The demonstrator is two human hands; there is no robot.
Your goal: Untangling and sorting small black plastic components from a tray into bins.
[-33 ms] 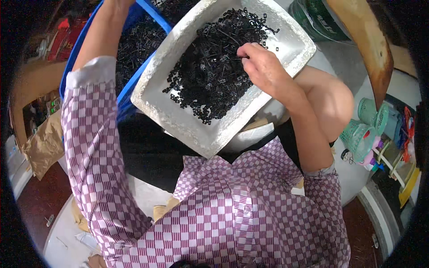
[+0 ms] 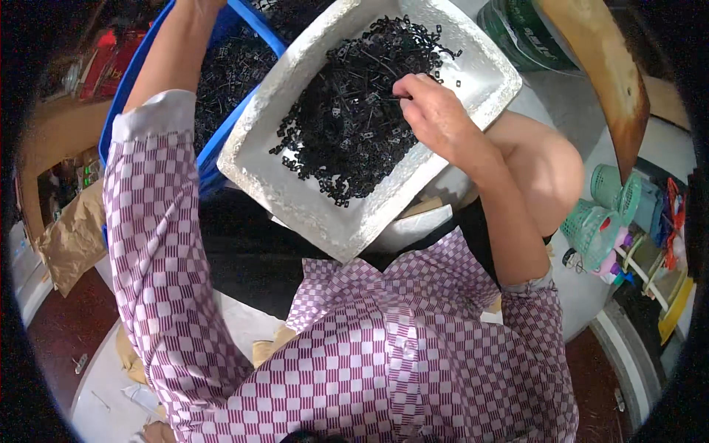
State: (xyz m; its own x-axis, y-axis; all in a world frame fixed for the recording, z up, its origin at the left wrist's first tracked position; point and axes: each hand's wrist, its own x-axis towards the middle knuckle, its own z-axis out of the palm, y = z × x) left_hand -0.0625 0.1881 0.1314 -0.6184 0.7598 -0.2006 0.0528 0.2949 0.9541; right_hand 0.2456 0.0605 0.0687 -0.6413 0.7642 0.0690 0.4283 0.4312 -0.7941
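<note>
A white foam box (image 2: 255,159) with rough edges lies tilted before me, holding a heap of small black parts (image 2: 354,111) with holes in them. My right hand (image 2: 437,114) is over the right side of this heap, its fingers curled and pressed together. Whatever is between those fingertips is hidden. On the left, my left forearm (image 2: 166,66) reaches across a blue crate (image 2: 244,122), and the hand itself is cut off by the top edge. More black parts (image 2: 229,70) fill the crate.
A dark green bucket (image 2: 524,37) stands behind the foam box, beside a curved brown board (image 2: 609,66). Mint-green plastic baskets (image 2: 591,229) stand at the right. Crumpled brown paper (image 2: 74,240) lies at the left. My bare knee (image 2: 550,159) is against the box's right side.
My right hand has dropped very slightly toward me. The left sleeve has shifted a little to the right. The box and the crate stay where they were.
</note>
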